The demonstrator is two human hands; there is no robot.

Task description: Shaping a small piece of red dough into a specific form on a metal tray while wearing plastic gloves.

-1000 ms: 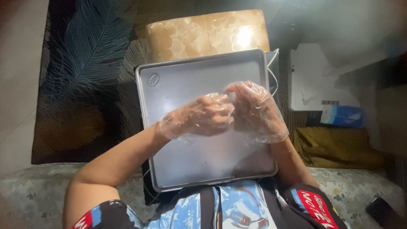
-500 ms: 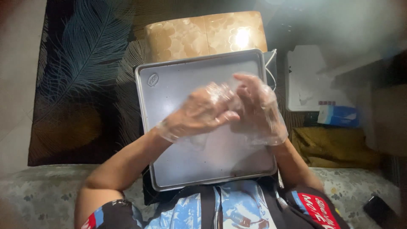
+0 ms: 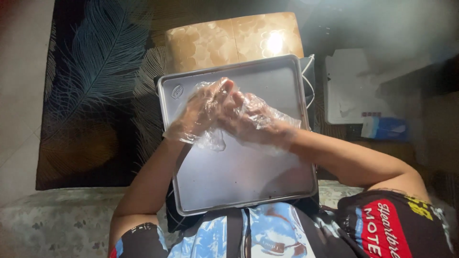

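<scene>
- Head view, looking straight down: person seated, a rectangular metal baking tray [image 3: 224, 181] lying flat across the lap, its far edge close to a tan marbled box [image 3: 229, 40].
- Both hands meet over the upper middle of the tray, each in a loose clear plastic glove.
- Left hand [image 3: 198, 114]: fingers bent toward the other hand, pinching or tugging film at the right-hand fingertips. Cannot tell whether the pinch is closed on the film; glare and wrinkles hide it.
- Right hand [image 3: 253, 122]: fingers loosely curled, holding nothing but what it wears; glove film bunched at the wrist.
- Clear glove [image 3: 213, 141], judged: very light, limp, thin, slippery film that likely tears if pulled hard. A slack flap hangs below the hands. Best taken at the loose cuff or a fingertip, with a pinch rather than a full grasp.
- Tray, judged: stiff, smooth, fairly light; raised rim gives the sure hold, one hand per long side.
- Around: dark feather-pattern rug [image 3: 95, 86] on the left, white paper [image 3: 351, 91] and a small blue pack [image 3: 385, 128] on the right.
</scene>
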